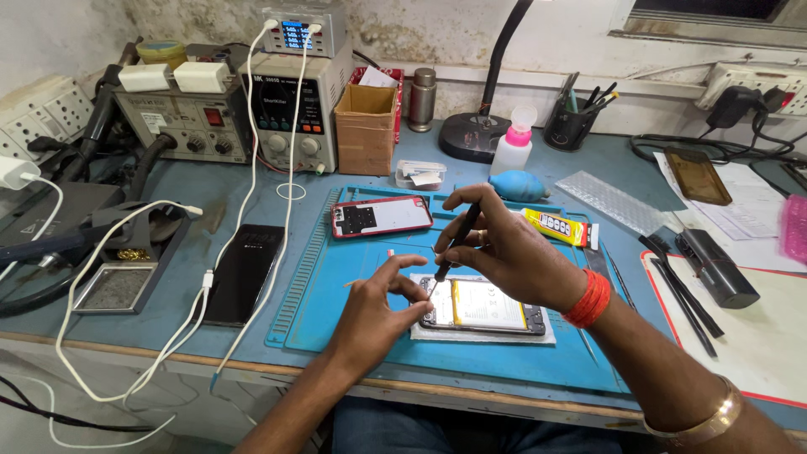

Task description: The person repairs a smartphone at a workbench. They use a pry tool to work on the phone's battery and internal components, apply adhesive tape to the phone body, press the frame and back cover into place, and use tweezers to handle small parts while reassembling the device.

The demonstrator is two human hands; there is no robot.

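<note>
An opened phone [487, 307] with its battery showing lies on a white sheet on the blue work mat [353, 294]. My right hand [504, 248] holds a thin black screwdriver [458, 240], its tip down on the phone's upper left corner. My left hand [378, 307] rests at the phone's left end, fingertips pinching beside the tool tip. A red phone back cover [381, 216] lies on the mat behind my hands.
A black phone [246, 273] on a white cable lies left of the mat. A yellow glue tube [556, 227], blue air blower [519, 186], pink-capped bottle [513, 147], cardboard box [365, 126] and bench power units [286, 109] stand behind. Black tools [698, 277] lie right.
</note>
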